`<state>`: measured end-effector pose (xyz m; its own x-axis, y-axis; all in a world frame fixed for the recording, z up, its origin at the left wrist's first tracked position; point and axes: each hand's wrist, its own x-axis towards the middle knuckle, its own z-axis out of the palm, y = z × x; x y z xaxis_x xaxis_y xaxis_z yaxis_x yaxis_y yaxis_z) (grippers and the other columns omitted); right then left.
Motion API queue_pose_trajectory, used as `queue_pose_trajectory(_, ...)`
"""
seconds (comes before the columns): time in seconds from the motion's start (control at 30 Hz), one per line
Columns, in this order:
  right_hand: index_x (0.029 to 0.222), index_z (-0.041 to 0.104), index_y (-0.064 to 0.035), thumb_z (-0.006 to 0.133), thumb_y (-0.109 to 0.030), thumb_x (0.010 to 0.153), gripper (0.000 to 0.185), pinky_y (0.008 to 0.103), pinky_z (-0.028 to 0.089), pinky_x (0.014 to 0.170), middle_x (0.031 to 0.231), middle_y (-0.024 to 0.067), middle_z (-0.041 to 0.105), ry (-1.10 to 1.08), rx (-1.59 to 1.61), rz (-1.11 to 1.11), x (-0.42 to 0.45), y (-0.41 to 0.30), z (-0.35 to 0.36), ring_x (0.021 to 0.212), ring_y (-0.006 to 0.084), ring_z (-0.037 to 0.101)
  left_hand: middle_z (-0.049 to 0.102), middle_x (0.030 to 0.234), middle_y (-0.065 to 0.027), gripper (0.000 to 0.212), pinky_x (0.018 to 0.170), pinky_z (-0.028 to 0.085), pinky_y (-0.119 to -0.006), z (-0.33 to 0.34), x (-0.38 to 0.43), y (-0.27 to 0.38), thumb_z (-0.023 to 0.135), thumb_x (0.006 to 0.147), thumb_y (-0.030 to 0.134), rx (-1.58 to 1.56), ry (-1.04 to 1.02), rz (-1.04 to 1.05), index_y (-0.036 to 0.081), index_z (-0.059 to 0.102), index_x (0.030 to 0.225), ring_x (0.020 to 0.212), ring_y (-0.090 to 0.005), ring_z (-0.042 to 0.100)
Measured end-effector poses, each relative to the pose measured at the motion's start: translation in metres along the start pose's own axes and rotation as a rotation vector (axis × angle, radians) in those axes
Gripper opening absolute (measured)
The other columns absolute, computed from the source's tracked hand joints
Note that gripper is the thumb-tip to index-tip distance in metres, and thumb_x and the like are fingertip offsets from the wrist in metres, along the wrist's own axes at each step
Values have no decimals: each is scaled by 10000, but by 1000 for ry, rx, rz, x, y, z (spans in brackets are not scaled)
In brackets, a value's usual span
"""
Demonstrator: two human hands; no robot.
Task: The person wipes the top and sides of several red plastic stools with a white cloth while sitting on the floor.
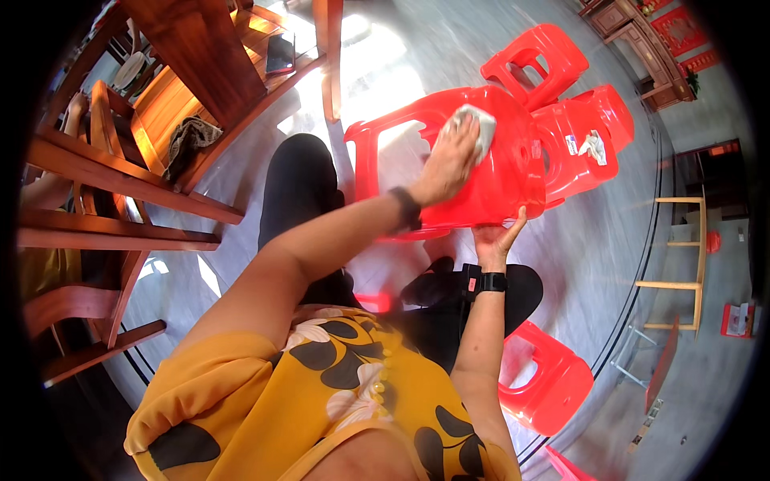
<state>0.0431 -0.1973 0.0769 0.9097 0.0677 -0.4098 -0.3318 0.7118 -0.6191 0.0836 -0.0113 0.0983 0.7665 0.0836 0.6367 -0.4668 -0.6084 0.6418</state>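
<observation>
In front of my knees a red plastic stool (511, 141) lies tipped on its side, its legs toward the left and its seat toward the right. My left hand (451, 156) presses a folded pale cloth (483, 123) flat against the stool's side. Beneath the seat end, my right hand (496, 237) grips the stool's lower edge, thumb up along the rim and the other fingers partly hidden under it. Just beyond the seat, another red stool (559, 135) carries a label and a crumpled white tissue (594, 148).
More red stools stand at the far side (541, 66) and by my right knee (550, 385). On the left, wooden furniture (198, 36) bears a phone (280, 53) and a dark mesh cloth (194, 141); another person's arm (45, 191) shows there. A wooden ladder (699, 264) is at right.
</observation>
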Motion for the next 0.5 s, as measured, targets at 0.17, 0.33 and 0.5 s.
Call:
queue_pose_trajectory(0.17, 1388, 506, -185, 710, -693, 761, 833, 478, 497, 954, 1386, 42, 546, -21, -41, 27, 9, 1, -6, 1212, 278, 546, 413, 1491, -319, 484, 1210, 249, -530, 19, 65, -103, 422, 1037, 215, 302, -42, 37, -78, 456, 1421, 1414, -490, 348)
queue_pose_trajectory(0.33, 1392, 500, -195, 711, -692, 755, 834, 486, 499, 943, 1386, 45, 541, 73, 1, -10, -4, -4, -10, 1210, 277, 544, 425, 1485, -280, 455, 1169, 323, -519, 7, 67, -52, 443, 1020, 184, -49, -67, -174, -59, 469, 1404, 1384, -470, 395)
queue_pose_trajectory(0.5, 1354, 545, -202, 710, -665, 789, 748, 480, 505, 946, 1322, 22, 593, 47, 41, 33, 3, -5, -17, 1185, 258, 569, 470, 1461, -224, 425, 1150, 346, -491, 6, 62, -78, 413, 1059, 249, 186, -62, 8, -8, 505, 1385, 1368, -419, 406)
